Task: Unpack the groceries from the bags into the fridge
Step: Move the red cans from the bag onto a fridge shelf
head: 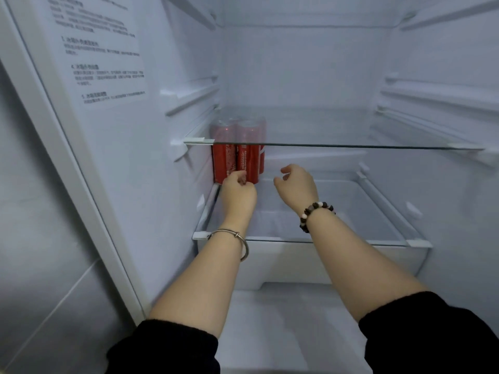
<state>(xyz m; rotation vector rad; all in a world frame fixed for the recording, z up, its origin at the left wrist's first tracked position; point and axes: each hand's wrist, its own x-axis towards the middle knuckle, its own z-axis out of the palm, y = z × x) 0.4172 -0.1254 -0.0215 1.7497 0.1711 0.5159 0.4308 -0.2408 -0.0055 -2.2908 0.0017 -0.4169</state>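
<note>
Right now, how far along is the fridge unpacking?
Done: a cluster of red cans stands at the left side of the lower glass shelf. In hand: the left hand touches the front cans, seemingly nudging them into place; the right hand is empty. Left: no other groceries show inside, and the bags are out of view, so the remainder is unknown.

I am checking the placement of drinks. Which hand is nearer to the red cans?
Left. The left hand is in front of the red cans, fingers at their base; the right hand is to their right, apart.
</note>
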